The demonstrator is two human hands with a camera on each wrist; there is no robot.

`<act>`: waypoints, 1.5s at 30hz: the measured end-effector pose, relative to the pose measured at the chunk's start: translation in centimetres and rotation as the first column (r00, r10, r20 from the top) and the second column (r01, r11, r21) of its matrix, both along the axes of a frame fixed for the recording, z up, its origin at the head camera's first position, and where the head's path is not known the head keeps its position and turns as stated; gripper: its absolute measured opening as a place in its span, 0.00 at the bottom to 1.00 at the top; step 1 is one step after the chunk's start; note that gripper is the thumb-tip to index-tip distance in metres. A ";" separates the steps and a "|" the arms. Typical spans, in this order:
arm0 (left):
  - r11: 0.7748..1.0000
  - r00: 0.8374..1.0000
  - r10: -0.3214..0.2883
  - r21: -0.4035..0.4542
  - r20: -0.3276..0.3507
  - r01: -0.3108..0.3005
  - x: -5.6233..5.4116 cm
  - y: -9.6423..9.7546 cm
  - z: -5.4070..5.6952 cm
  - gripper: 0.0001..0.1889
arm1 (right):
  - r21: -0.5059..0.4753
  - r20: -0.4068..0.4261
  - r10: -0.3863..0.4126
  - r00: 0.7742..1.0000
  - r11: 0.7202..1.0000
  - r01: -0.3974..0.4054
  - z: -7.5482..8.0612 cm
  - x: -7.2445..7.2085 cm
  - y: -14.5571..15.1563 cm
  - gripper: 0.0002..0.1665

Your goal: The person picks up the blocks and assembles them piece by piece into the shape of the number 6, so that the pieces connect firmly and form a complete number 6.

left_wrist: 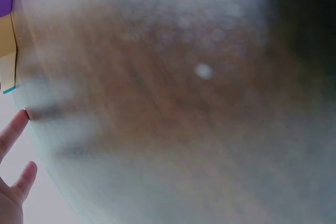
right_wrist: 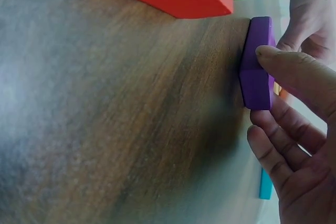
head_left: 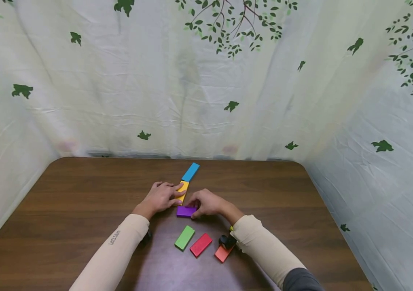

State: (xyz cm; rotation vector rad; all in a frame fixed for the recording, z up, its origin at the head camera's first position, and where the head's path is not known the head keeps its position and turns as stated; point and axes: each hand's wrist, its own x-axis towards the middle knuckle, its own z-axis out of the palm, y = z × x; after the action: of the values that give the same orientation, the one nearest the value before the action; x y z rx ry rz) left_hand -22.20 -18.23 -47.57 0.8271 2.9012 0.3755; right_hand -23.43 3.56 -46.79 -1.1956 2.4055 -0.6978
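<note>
On the wooden table, the right hand (head_left: 209, 202) pinches a purple block (head_left: 185, 211) at its right end. In the right wrist view, its thumb lies on one face of the purple block (right_wrist: 256, 72) and the other fingers are around the end. The left hand (head_left: 160, 197) rests its fingertips on a yellow block (head_left: 182, 194), thumb by its near end. The yellow block's far end meets a blue block (head_left: 190, 172), and the purple one lies at its near end. In the left wrist view only some fingers (left_wrist: 13, 135) of the left hand show, apart from the blocks.
Nearer the body lie a green block (head_left: 184, 237), a red block (head_left: 201, 245) and an orange-red block (head_left: 223, 253). Part of the last is hidden by the dark camera (head_left: 227, 241) on the right wrist. A leaf-patterned curtain (head_left: 177, 93) hangs behind the table (head_left: 93, 194).
</note>
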 end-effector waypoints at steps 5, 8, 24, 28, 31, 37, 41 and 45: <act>1.000 1.000 -0.003 -0.003 0.009 0.003 0.0 0.0 0.1 0.23 | 0.000 -0.006 0.005 1.000 1.000 -0.005 0.0 -0.1 -0.2 0.21; 1.000 1.000 -0.009 -0.009 0.007 0.009 -0.1 0.0 0.1 0.24 | -0.003 -0.007 0.004 1.000 1.000 -0.004 0.0 -0.2 -0.3 0.21; 1.000 1.000 -0.017 0.004 -0.005 0.017 -0.3 -0.2 -0.2 0.23 | -0.039 -0.010 0.008 1.000 0.999 -0.008 0.0 -0.2 -0.5 0.20; 1.000 1.000 -0.013 0.003 -0.002 0.013 -0.1 -0.2 0.0 0.23 | -0.025 0.001 -0.006 1.000 1.000 0.006 0.0 -0.1 -0.5 0.20; 1.000 1.000 -0.015 0.003 -0.003 0.015 -0.1 -0.1 0.0 0.23 | -0.015 0.008 -0.014 1.000 1.000 0.014 0.0 -0.1 -0.5 0.20; 1.000 1.000 -0.015 -0.004 0.003 0.015 -0.2 -0.1 0.0 0.23 | -0.006 0.016 -0.025 1.000 1.000 0.025 0.1 -0.1 -0.5 0.20; 1.000 1.000 -0.008 -0.002 0.009 0.008 -0.1 -0.1 0.0 0.23 | -0.007 0.025 -0.030 0.999 1.000 0.030 0.1 -0.1 -0.5 0.20; 1.000 1.000 -0.006 -0.003 0.008 0.006 -0.2 -0.1 -0.1 0.23 | -0.006 0.026 -0.033 0.999 0.999 0.033 0.0 -0.2 -0.4 0.20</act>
State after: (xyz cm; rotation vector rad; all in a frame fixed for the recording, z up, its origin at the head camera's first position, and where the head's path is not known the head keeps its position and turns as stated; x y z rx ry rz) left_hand -22.42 -18.30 -47.71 0.8322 2.8909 0.3727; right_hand -23.62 3.14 -46.82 -1.1448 2.4086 -0.7270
